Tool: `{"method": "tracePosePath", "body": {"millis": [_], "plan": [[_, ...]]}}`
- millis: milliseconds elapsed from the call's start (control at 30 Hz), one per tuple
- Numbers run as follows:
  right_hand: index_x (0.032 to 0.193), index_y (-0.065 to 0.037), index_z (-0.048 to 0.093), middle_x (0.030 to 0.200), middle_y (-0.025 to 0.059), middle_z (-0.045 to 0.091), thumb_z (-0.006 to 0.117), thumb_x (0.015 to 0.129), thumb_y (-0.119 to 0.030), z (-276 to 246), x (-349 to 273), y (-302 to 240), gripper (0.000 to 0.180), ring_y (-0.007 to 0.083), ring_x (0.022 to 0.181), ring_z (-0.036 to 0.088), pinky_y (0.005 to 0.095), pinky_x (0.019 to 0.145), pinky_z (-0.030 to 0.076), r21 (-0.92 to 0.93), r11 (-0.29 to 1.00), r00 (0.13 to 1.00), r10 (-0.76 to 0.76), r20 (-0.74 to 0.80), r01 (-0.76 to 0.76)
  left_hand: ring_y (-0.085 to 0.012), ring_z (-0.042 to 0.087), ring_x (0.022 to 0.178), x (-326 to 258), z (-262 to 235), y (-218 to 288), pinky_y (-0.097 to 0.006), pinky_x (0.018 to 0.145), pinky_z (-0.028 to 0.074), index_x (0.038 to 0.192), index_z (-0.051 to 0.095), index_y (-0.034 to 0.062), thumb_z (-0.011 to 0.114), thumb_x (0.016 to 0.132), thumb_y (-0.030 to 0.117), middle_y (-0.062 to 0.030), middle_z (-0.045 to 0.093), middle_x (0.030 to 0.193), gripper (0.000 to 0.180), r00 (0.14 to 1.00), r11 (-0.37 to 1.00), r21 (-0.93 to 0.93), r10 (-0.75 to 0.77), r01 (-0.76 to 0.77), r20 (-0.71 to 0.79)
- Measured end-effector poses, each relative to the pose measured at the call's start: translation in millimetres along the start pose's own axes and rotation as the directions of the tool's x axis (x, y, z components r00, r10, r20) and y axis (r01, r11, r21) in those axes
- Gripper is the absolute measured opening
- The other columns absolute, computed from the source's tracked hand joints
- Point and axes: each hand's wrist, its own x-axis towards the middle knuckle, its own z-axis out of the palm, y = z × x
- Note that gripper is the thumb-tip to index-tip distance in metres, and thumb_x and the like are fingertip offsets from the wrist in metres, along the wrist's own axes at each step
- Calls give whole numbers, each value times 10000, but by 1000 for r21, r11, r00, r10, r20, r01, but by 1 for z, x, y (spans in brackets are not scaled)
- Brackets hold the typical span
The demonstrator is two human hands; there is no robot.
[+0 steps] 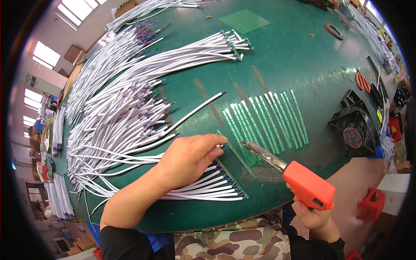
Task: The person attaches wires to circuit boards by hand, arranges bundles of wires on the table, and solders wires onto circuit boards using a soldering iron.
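My left hand [186, 158] is closed in a pinch on a white cable, whose blue-and-brown wire end [222, 146] shows just under the fingertips. That end lies over the top of a narrow green circuit board strip [237, 156]. My right hand [313, 215] grips an orange soldering gun [308, 184]. Its metal tip [246, 143] points left, close to the strip; whether it touches is unclear. Beneath my left forearm, several white cables [212, 188] fan out to another green strip [234, 177], wires at its edge. More bare strips [264, 121] lie side by side beyond the tip.
A big heap of white cables [121, 117] covers the left of the green table [286, 52]. Finished-looking cable bundles [195, 50] lie farther back. At right stand a black fan [353, 130], orange-handled scissors [362, 82] and red-handled pliers [333, 31]. A green board sheet [245, 21] lies at the far side.
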Motion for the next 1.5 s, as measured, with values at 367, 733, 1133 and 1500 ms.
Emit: {"method": "tracePosePath", "body": {"millis": [367, 733, 1133, 1500], "plan": [[1281, 37, 586, 1210, 181, 657, 790, 857, -202, -3, -6, 4, 527, 309, 981, 698, 394, 843, 561, -53, 998, 999, 33, 42, -31, -259, 631, 781, -5, 1, 2, -344, 652, 498, 1042, 658, 38, 758, 839, 10, -118, 638, 892, 228, 996, 997, 21, -79, 80, -31], [1239, 35, 612, 1176, 173, 667, 792, 817, -147, -2, 6, 0, 494, 310, 942, 707, 394, 832, 569, -39, 998, 996, 47, 74, -45, -258, 636, 818, -9, 18, -3, -375, 686, 531, 1018, 705, 28, 699, 708, -2, -75, 656, 907, 311, 982, 947, 264, 187, -182, 7], [1211, 27, 598, 1103, 181, 687, 818, 797, -111, 4, 20, 6, 489, 316, 881, 711, 412, 764, 576, -116, 980, 982, -150, 111, 163, -253, 619, 806, -8, 20, 0, -373, 689, 524, 1024, 698, 12, 671, 749, 50, -70, 626, 890, 279, 985, 913, 369, 155, -172, 78], [1278, 75, 530, 1085, 201, 698, 820, 779, -73, 6, 26, 5, 596, 312, 770, 703, 383, 686, 572, -81, 985, 983, -145, 113, 154, -269, 604, 842, -9, 19, 3, -368, 722, 528, 1079, 676, -6, 651, 760, 51, -97, 608, 949, 325, 984, 910, 377, 140, -171, 109]]}}
